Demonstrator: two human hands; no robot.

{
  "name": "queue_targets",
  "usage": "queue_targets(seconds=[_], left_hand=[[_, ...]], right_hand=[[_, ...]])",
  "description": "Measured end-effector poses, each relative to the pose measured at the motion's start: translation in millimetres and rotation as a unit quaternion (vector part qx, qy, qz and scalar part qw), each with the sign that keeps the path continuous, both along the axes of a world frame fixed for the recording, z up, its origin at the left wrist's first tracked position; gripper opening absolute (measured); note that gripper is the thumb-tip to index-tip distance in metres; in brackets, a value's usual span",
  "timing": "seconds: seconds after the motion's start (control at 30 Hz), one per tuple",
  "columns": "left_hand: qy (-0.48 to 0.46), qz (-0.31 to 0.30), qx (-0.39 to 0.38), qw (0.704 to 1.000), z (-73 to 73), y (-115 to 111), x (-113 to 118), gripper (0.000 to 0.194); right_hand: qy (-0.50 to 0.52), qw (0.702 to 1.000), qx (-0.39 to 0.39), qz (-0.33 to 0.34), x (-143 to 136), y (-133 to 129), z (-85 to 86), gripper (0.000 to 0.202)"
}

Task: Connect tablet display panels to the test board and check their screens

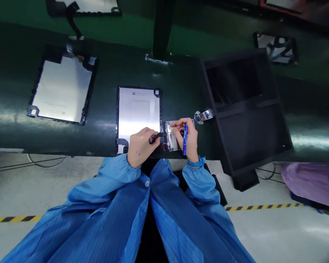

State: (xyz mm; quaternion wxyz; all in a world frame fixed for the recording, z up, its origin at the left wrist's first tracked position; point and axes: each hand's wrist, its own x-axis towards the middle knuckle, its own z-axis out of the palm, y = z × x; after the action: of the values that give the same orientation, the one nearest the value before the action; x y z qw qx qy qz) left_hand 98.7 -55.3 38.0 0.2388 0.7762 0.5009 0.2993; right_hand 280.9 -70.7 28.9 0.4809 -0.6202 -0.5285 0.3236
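Observation:
My left hand (142, 145) pinches a black flat strip (160, 135), which looks like a flex cable, between thumb and fingers. The strip reaches toward a small circuit board (171, 137) at the right side of a tablet-like panel (138, 113) with a silvery back and black frame. My right hand (190, 137) is closed around a blue marker pen (185, 138), held upright against the palm. Its thumb and fingertips are over the board, touching or just above it; I cannot tell which. A thin red wire (164, 147) curls at the board's lower left.
Another silver-backed panel (61, 89) lies to the left on the dark green bench (106, 73). On the right are a shiny metal ring-like piece (204, 115) and a large black divided tray (252, 135) jutting over the front edge. More panels (276, 48) lie farther back.

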Motion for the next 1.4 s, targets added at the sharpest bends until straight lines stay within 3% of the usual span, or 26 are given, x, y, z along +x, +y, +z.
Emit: queue_targets(seconds=[0.83, 1.0, 1.2, 1.33, 1.4], left_hand=[[0.039, 0.013, -0.017, 0.999, 0.7, -6, 2, 0.003], [0.027, 0.010, -0.019, 0.999, -1.5, -6, 3, 0.004], [0.037, 0.007, -0.030, 0.999, -1.6, -5, 4, 0.004], [0.058, 0.000, -0.052, 0.997, -0.2, -5, 9, 0.001], [0.053, -0.013, -0.048, 0.997, 3.6, -3, 6, 0.004]], right_hand=[[-0.006, 1.000, -0.001, 0.001, -1, -2, 1.0, 0.013], [-0.046, 0.998, -0.007, 0.050, 7, -1, -0.3, 0.020], [-0.086, 0.987, -0.041, 0.131, 14, 2, 9.4, 0.027], [-0.174, 0.976, -0.032, 0.128, 5, 5, 11.3, 0.021], [-0.168, 0.979, -0.021, 0.112, 2, 6, 9.3, 0.021]])
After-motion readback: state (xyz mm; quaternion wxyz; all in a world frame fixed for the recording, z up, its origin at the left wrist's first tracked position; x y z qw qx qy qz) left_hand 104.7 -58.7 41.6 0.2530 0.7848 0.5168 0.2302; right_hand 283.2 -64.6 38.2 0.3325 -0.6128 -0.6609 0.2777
